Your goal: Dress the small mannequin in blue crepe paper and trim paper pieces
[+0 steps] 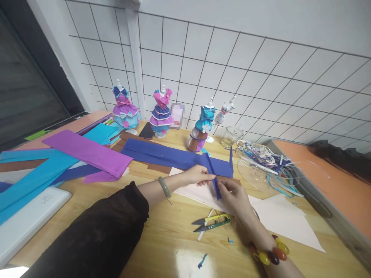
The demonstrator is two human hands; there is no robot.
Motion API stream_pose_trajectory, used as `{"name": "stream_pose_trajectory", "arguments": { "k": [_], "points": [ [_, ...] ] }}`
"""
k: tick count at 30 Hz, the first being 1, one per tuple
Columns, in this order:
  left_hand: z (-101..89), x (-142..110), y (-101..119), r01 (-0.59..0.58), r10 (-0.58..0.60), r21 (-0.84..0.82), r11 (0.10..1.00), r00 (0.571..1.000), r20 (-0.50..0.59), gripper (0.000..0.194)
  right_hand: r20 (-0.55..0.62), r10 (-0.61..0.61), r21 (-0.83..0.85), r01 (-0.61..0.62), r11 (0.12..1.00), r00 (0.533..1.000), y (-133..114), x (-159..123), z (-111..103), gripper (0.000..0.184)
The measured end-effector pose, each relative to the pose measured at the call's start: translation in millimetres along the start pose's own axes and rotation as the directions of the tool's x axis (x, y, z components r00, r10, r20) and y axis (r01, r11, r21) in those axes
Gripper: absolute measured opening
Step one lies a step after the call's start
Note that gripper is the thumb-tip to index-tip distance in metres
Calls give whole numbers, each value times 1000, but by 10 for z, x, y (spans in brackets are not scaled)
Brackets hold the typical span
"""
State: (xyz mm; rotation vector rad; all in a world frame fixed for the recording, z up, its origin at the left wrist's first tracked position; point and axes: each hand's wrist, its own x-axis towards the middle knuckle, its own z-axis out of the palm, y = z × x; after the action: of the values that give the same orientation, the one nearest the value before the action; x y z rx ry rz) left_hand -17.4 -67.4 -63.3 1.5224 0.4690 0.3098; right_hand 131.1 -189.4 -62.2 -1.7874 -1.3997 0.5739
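A narrow dark blue paper strip [213, 175] runs between both hands over the wooden table [162, 239]. My left hand [197, 175], with a green bangle on its wrist, pinches the strip from the left. My right hand [236, 197], with a beaded bracelet, pinches the strip's lower end. The strip comes off a long dark blue crepe sheet [171, 156] lying behind the hands. White paper [278, 220] lies under and right of the hands. Small thread snips [211, 222] with a yellow-green handle rest just below my right hand.
Several small mannequins in paper dresses [125, 110] [161, 114] [201, 125] stand along the wire-grid wall. Purple [87, 150] and cyan [34, 173] crepe sheets lie left. A glass cup [232, 136] and a clear plate of paper scraps [261, 162] sit right. A white device [26, 220] lies near left.
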Motion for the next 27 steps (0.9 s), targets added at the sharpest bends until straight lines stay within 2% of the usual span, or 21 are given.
{"name": "stream_pose_trajectory", "arguments": {
  "k": [8, 14, 18, 24, 27],
  "points": [
    [4, -6, 43, 60, -62, -54, 997, 998, -18, 50, 6, 88, 295, -86, 951, 996, -29, 30, -35, 42],
    [21, 0, 69, 101, -106, -86, 991, 993, -54, 48, -48, 171, 369, -142, 919, 984, -124, 38, -78, 38],
    [23, -2, 70, 111, -118, -96, 989, 991, -67, 44, -12, 198, 439, -173, 882, 980, -151, 33, -91, 33],
    [14, -21, 73, 19, -37, -205, 979, 996, -80, 51, 65, 145, 420, -158, 894, 987, -142, 19, -61, 34],
    [-11, -4, 45, 23, -45, -257, 966, 996, -78, 49, 66, 114, 403, -131, 906, 991, -131, 20, -54, 33]
  ]
}}
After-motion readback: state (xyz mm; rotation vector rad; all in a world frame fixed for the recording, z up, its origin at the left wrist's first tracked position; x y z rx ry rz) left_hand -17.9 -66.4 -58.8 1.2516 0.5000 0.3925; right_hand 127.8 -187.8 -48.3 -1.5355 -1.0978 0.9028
